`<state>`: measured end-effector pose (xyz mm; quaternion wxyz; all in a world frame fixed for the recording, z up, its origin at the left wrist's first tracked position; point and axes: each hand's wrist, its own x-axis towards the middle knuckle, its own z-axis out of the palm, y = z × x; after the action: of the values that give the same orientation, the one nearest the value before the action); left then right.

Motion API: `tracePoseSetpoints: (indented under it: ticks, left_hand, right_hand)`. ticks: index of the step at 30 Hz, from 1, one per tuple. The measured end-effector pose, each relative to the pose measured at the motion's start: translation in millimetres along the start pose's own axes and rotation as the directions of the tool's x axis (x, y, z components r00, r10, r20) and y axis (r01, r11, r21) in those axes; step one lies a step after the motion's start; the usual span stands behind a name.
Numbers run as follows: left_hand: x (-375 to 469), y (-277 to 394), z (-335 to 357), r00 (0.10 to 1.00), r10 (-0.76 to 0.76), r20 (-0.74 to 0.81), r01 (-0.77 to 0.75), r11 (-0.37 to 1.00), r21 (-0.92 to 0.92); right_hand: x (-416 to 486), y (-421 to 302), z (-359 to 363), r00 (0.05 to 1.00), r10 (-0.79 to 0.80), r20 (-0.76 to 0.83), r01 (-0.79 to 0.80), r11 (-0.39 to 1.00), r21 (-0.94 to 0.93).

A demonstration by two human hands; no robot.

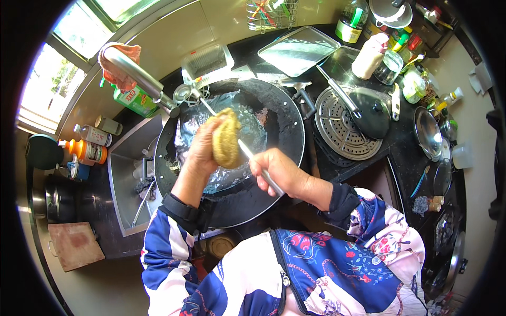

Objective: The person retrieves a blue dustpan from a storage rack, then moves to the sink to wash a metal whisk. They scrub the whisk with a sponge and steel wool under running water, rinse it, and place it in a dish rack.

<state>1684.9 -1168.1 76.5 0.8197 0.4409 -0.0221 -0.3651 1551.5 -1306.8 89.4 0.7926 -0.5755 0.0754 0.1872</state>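
My left hand (201,148) grips a yellow-green scrubbing cloth (227,142), which is pressed around the shaft of a long-handled metal utensil (205,106). My right hand (282,170) is closed around the lower end of that handle. The utensil slants up and to the left, and its far end reaches the wok's upper left rim; the exact shape of its head is hard to tell. Beneath both hands is a large black wok (282,130), with shiny water in its middle. My left hand and the cloth hide part of the water.
Left of the wok is a steel sink (118,189), with a cloth-draped faucet (134,73) above. At the right, a perforated steamer rack (332,130) bears a black lid (369,114) and a metal-handled utensil (340,94). A metal tray (298,51) and several bottles stand behind.
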Motion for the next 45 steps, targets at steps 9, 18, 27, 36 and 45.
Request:
tracePoseSetpoints:
  ticks: [9, 18, 27, 36, 45]
  left_hand:
    - [-16, -12, 14, 0.991, 0.044, -0.124, 0.010, 0.914, 0.406]
    - [-22, -12, 23, 0.968, -0.177, -0.177, 0.210, 0.958, 0.194]
    - [-16, -10, 20, 0.999, -0.018, 0.033, 0.008, 0.964, 0.267]
    - [-24, 8, 18, 0.994, -0.075, 0.083, -0.023, 0.586, 0.810]
    - [-28, 9, 35, 0.996, 0.001, 0.091, -0.085, 0.383, 0.920]
  right_hand:
    - [16, 4, -2, 0.897, -0.440, -0.047, 0.164, 0.430, -0.888]
    - [32, -1, 0, 0.783, -0.622, -0.025, 0.189, 0.276, -0.942]
    - [23, -4, -1, 0.882, -0.448, 0.147, 0.341, 0.392, -0.855]
    - [56, -54, -26, 0.862, -0.501, -0.076, 0.349, 0.696, -0.627]
    - [91, -54, -13, 0.793, -0.586, -0.169, 0.573, 0.811, -0.122]
